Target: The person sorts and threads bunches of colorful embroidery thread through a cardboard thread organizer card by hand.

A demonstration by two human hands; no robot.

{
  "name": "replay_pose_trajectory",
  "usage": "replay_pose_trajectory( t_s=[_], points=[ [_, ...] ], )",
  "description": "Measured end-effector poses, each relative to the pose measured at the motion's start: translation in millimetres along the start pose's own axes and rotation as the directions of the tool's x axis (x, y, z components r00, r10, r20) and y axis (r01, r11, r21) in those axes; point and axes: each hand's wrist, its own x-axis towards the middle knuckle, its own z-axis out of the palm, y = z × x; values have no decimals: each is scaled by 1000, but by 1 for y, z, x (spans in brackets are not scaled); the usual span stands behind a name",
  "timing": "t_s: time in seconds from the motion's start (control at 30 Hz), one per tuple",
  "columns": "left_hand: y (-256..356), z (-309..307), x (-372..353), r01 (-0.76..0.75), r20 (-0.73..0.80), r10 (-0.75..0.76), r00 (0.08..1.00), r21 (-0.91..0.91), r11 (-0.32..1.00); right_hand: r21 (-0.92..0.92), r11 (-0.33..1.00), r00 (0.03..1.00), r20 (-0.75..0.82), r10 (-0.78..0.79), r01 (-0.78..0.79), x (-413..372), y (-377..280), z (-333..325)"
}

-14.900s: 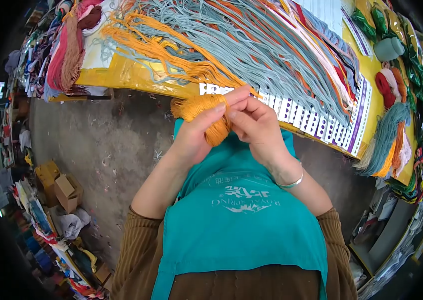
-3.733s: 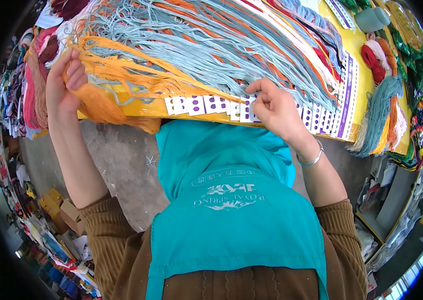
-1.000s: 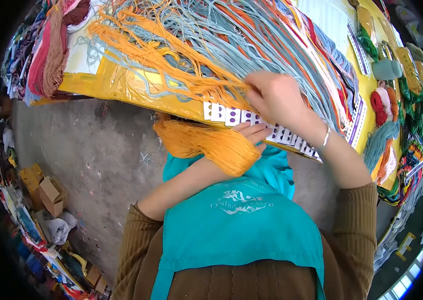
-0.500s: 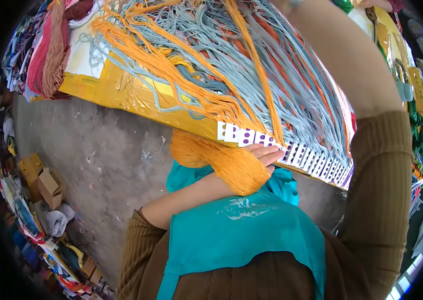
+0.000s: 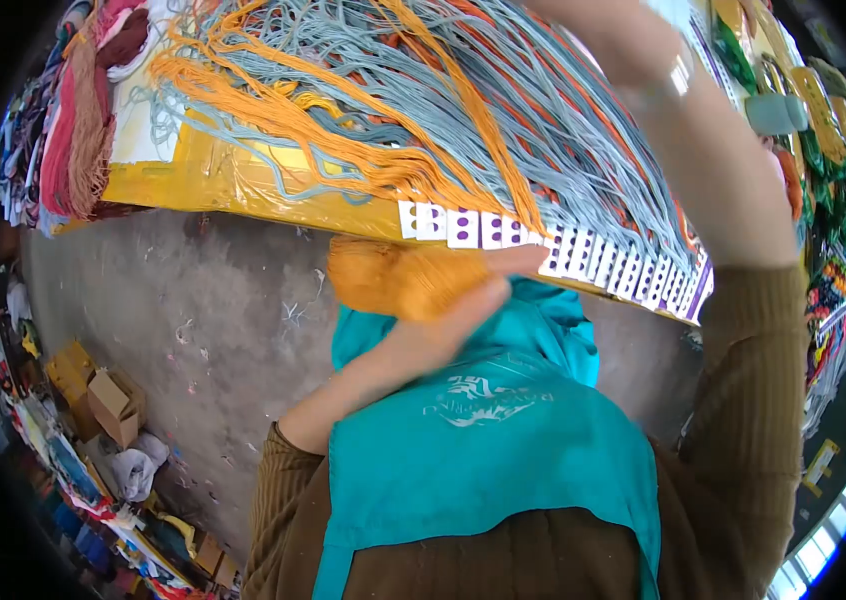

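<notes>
An orange thread bundle [image 5: 408, 278] hangs at the front edge of the yellow taped table. My left hand [image 5: 483, 290], blurred, is closed round its right end, with fingers reaching toward the row of white hole-punched cards [image 5: 598, 262]. Orange strands [image 5: 373, 165] and grey-blue threads [image 5: 543, 130] run from these cards across the tabletop, with red-orange threads among them. My right arm stretches over the threads at the upper right; its hand [image 5: 603, 30] is blurred at the top edge, and its fingers are out of sight.
The table's yellow edge [image 5: 293, 205] crosses in front of me. Pink and brown thread hanks [image 5: 78, 130] hang at the left. Cardboard boxes [image 5: 115, 405] and a plastic bag [image 5: 138, 465] lie at the lower left. Green and yellow bundles [image 5: 828, 170] stand at the right.
My left hand has turned from lying under the orange bundle to closing round it, and the bundle has risen and bunched up. My right hand has come lower into view. The whole view has shifted slightly.
</notes>
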Motion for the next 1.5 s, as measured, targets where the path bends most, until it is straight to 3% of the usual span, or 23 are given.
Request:
replay_pose_trajectory(
  t_s=[0.03,0.07,0.13,0.2,0.27,0.37,0.5,0.6,0.63,0.73,0.83,0.93,1.03,1.13,1.23,1.5],
  points=[
    [10,4,0,125,-56,-153,987,-340,932,60,996,997,52,65,-68,-28,1,-6],
    [19,8,0,205,-59,-314,948,-641,740,191,980,999,25,48,-52,-51,23,9],
    [28,9,7,165,-78,-289,954,-669,725,429,903,995,-69,73,-36,-107,51,37],
    [31,11,12,121,-109,-290,951,-732,671,697,681,967,74,243,-224,-160,52,51],
    [32,16,14,127,-80,-268,960,-727,675,800,491,908,154,389,-346,-199,44,72],
    [33,29,17,161,-25,-241,970,-677,718,892,350,903,129,410,-286,-227,32,100],
    [25,41,16,190,-50,-269,962,-586,788,938,279,918,87,386,-206,-241,36,125],
    [27,36,10,213,-56,-301,952,-583,784,989,-23,865,137,482,-143,-245,34,130],
    [27,34,9,218,-55,-307,950,-586,781,994,-57,870,114,479,-99,-248,39,136],
    [20,32,3,178,-183,-323,929,-544,820,994,-73,884,103,456,-79,-253,42,136],
    [19,39,1,162,-313,-313,897,-425,891,995,87,891,4,453,-49,-254,47,143],
    [23,45,4,154,-328,-316,890,-436,887,989,143,885,-27,465,-45,-253,46,145],
    [21,47,6,155,-368,-305,878,-384,910,993,109,874,-7,486,-53,-254,47,149],
    [18,45,6,167,-355,-321,878,-401,901,995,-80,869,93,486,-62,-255,49,148],
    [20,46,6,166,-355,-323,877,-407,898,989,-146,873,96,478,-28,-254,50,152],
    [22,49,9,174,-368,-325,871,-387,905,978,-208,889,97,447,-2,-255,55,153]
  ],
)
